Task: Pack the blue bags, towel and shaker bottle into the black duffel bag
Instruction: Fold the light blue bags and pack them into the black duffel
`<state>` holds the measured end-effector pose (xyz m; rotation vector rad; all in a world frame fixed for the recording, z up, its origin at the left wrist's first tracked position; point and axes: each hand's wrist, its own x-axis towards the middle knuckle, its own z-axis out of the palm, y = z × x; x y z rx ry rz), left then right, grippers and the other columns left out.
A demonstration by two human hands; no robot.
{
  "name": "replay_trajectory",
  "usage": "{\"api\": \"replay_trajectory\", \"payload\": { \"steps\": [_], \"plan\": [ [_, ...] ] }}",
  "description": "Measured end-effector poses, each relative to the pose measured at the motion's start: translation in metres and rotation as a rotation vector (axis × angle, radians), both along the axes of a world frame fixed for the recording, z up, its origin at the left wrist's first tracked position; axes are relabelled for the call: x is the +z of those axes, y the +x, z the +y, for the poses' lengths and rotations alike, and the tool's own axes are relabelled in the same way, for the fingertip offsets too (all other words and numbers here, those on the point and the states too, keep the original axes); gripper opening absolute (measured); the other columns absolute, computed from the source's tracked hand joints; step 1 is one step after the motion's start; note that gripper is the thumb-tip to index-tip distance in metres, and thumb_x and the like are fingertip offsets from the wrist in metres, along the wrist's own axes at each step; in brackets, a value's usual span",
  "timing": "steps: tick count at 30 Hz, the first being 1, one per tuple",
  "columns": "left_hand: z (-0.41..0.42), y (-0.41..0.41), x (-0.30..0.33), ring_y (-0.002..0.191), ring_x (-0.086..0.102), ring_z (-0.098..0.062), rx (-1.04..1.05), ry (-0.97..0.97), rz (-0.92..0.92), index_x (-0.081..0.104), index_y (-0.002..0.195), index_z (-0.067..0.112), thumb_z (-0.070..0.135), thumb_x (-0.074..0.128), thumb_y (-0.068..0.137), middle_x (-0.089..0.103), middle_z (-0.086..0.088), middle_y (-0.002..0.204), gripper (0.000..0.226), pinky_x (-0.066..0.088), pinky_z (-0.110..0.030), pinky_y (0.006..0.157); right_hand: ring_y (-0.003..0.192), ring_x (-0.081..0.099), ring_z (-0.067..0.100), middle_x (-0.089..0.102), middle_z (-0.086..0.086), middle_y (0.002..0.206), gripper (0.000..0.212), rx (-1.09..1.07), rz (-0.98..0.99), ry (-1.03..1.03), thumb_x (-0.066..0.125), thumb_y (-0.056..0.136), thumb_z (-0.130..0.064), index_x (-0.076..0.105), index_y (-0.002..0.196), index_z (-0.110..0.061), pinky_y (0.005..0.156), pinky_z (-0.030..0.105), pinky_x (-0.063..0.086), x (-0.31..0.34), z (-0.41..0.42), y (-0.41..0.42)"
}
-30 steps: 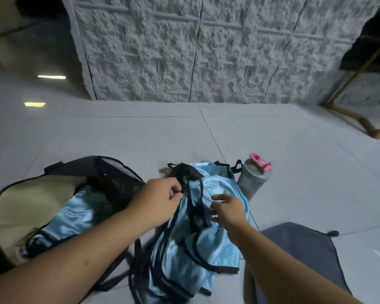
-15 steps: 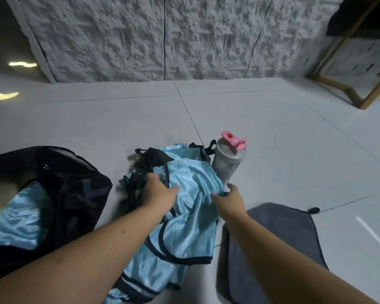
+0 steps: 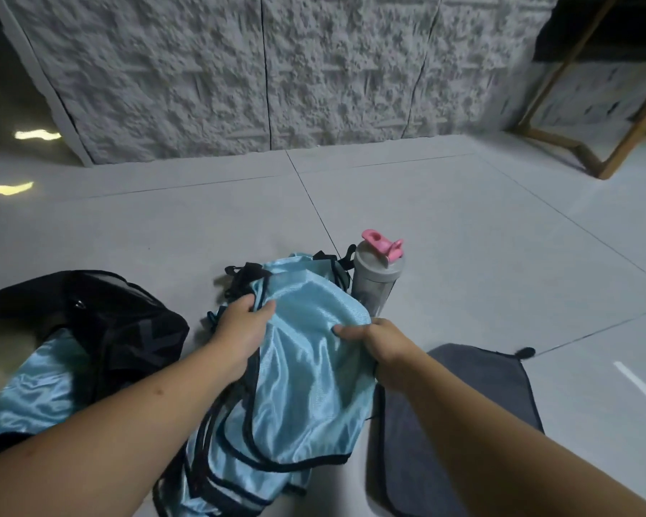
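A pile of shiny light-blue bags with black trim lies on the floor in front of me. My left hand grips the top bag's left edge, and my right hand pinches its right edge. The black duffel bag sits open at the left with one blue bag inside it. A grey shaker bottle with a pink lid stands upright just behind the pile. A dark grey towel lies flat at the right, partly under my right forearm.
The floor is pale glossy tile. A rough white stone-textured wall runs along the back. A wooden frame leans at the far right.
The view has shifted, so the duffel now sits further left. My hands moved from the middle of the pile out to the top blue bag's left and right edges and took hold.
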<state>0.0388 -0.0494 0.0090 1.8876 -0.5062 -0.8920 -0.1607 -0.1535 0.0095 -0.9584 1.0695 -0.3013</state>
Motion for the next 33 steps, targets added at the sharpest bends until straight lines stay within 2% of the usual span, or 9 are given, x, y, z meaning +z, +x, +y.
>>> {"api": "replay_trajectory", "payload": {
  "steps": [3,10,13,18,21,23,28,31,33],
  "plan": [
    [0.012,0.007,0.017,0.097,0.074,-0.029,-0.023,-0.039,0.074,0.07,0.104,0.026,0.042,0.057,0.1,0.077,-0.009,0.104,0.021,0.057,-0.055,0.094,0.082,0.077,0.034,0.078,0.021,0.098,0.02,0.033,-0.079,0.024,0.071,0.091,-0.001,0.072,0.11,0.003,0.073,0.041,0.063,0.012,0.008,0.0],
    [0.049,0.014,0.043,0.106,0.073,-0.037,-0.113,-0.022,0.526,0.067,0.124,0.01,0.019,0.08,0.085,0.075,-0.018,0.117,0.042,0.056,-0.054,0.097,0.101,0.074,0.042,0.076,0.025,0.111,0.033,0.215,-0.009,0.023,0.073,0.081,0.006,0.073,0.114,0.003,0.096,0.059,0.057,0.035,0.024,0.003],
    [0.061,0.019,0.043,0.117,0.069,-0.035,-0.234,0.027,0.523,0.054,0.141,0.02,-0.005,0.088,0.065,0.072,-0.012,0.127,0.087,0.05,-0.056,0.105,0.104,0.073,0.045,0.075,0.027,0.111,0.031,0.218,0.003,0.012,0.076,0.082,0.005,0.074,0.113,0.006,0.096,0.059,0.057,0.043,0.031,0.005],
    [0.072,0.019,0.058,0.102,0.074,-0.038,-0.175,-0.032,0.46,0.055,0.142,0.022,-0.02,0.064,0.083,0.075,-0.018,0.116,0.073,0.058,-0.056,0.094,0.096,0.073,0.04,0.074,0.027,0.114,0.027,0.141,-0.04,0.037,0.07,0.087,0.003,0.073,0.114,0.007,0.091,0.052,0.06,0.048,0.04,0.005],
    [0.079,0.025,0.071,0.114,0.06,-0.022,-0.073,-0.055,0.376,0.025,0.159,0.043,-0.015,0.064,0.088,0.043,-0.011,0.158,0.1,0.059,-0.046,0.085,0.109,0.071,0.044,0.073,0.028,0.117,0.032,0.098,-0.046,0.064,0.064,0.088,0.005,0.07,0.119,0.01,0.093,0.05,0.06,0.046,0.04,0.01],
    [0.082,0.028,0.075,0.109,0.054,-0.013,-0.048,-0.074,0.318,0.02,0.156,0.054,-0.013,0.062,0.091,0.029,-0.003,0.165,0.102,0.058,-0.035,0.072,0.108,0.071,0.046,0.074,0.029,0.113,0.035,0.07,-0.033,0.024,0.062,0.087,0.009,0.067,0.122,0.012,0.087,0.048,0.061,0.047,0.041,0.015],
    [0.087,0.043,0.063,0.11,0.068,-0.035,-0.056,-0.058,0.257,0.078,0.103,0.043,-0.01,0.057,0.09,0.059,-0.018,0.139,0.058,0.057,-0.055,0.096,0.095,0.075,0.037,0.078,0.018,0.11,0.057,0.038,-0.085,-0.154,0.072,0.087,0.008,0.066,0.128,-0.03,0.082,0.05,0.062,0.052,0.046,0.029],
    [0.086,0.046,0.061,0.112,0.066,-0.03,-0.1,0.033,0.089,0.082,0.084,0.027,-0.005,0.05,0.091,0.071,-0.009,0.118,0.045,0.051,-0.051,0.105,0.081,0.072,0.029,0.078,0.024,0.103,0.019,0.173,0.117,-0.341,0.072,0.095,-0.008,0.079,0.112,-0.011,0.087,0.049,0.062,0.064,0.053,0.035],
    [0.085,0.048,0.061,0.116,0.061,-0.023,-0.162,0.093,0.021,0.082,0.084,0.02,0.002,0.051,0.094,0.07,-0.005,0.116,0.038,0.044,-0.037,0.107,0.074,0.073,0.024,0.078,0.019,0.092,0.014,0.29,0.206,-0.458,0.076,0.093,-0.016,0.081,0.1,-0.004,0.083,0.038,0.064,0.072,0.054,0.037]
  ]
}}
